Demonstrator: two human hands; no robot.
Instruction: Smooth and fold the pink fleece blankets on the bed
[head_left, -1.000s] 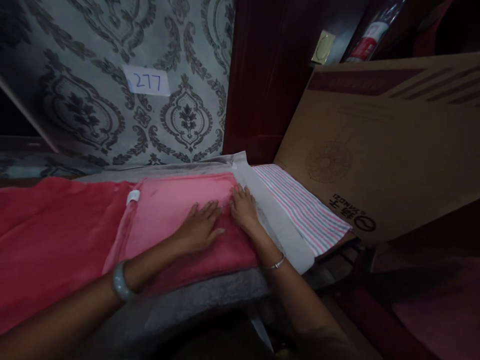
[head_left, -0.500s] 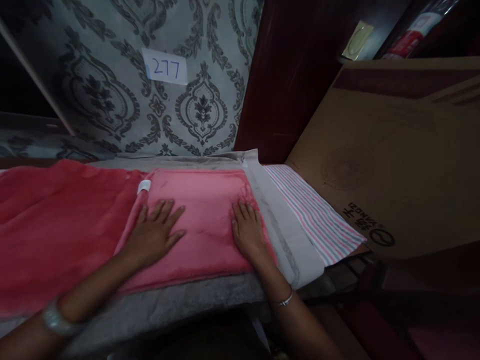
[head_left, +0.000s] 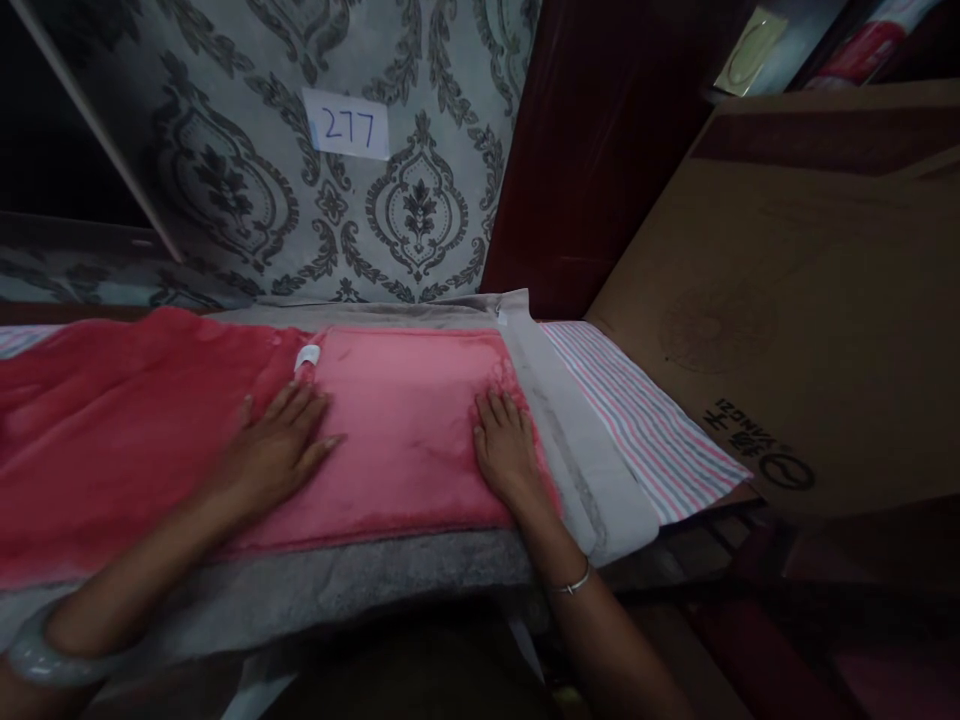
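Observation:
A plush pink-red cloth [head_left: 405, 430], perhaps a blanket, lies over a grey cloth [head_left: 420, 575], with a smooth pink rectangle on the right and a darker red stretch [head_left: 135, 420] on the left. My left hand [head_left: 266, 450] rests with fingers apart where the two parts meet, just below a small white label [head_left: 307, 357]. Flat near the rectangle's right edge lies my right hand [head_left: 506, 445], its fingers stretched out. Neither hand grips anything. Part of the seam is hidden under the left hand.
A striped cloth [head_left: 637, 420] sticks out at the right, beside a large cardboard box [head_left: 810, 300]. Behind the cloths stand a patterned wall [head_left: 420, 220] bearing a paper numbered 277 [head_left: 347, 124] and a dark red panel [head_left: 592, 130]. A dark screen [head_left: 67, 150] is at upper left.
My left hand has slid left over the cloth, from the pink rectangle to the seam by the red part. The right hand stays at the right edge. The view has shifted slightly.

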